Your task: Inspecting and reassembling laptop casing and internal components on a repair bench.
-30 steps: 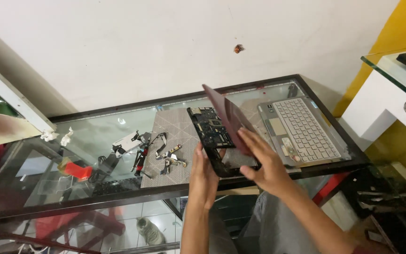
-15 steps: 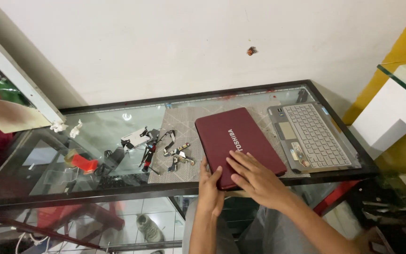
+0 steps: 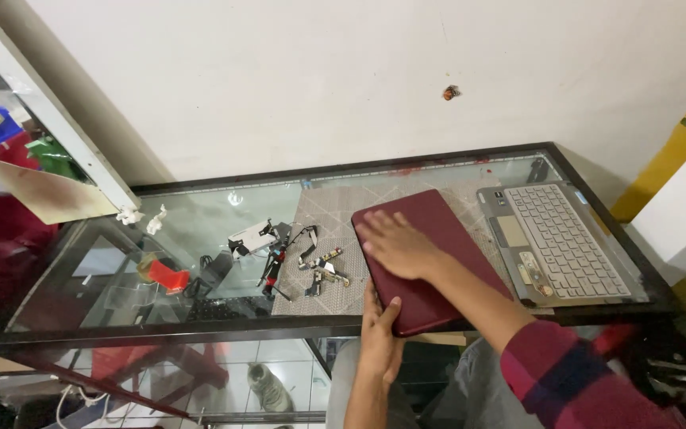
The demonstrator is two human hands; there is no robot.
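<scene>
1. The dark red laptop shell (image 3: 430,258) lies flat on the grey mat (image 3: 335,218) of the glass table (image 3: 200,222), its long axis running diagonally from the near edge up toward the far-left.
2. The right hand (image 3: 395,242) presses flat on it, fingers spread.
3. The left hand (image 3: 380,334) grips its near corner.
4. A grey keyboard panel (image 3: 561,238) sits just right; small metal parts (image 3: 319,266) lie left.

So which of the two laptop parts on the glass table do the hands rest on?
The dark red laptop shell, lying flat on the grey mat. The right hand presses its top, the left hand grips its near edge. The grey keyboard part lies untouched beside it.
</scene>
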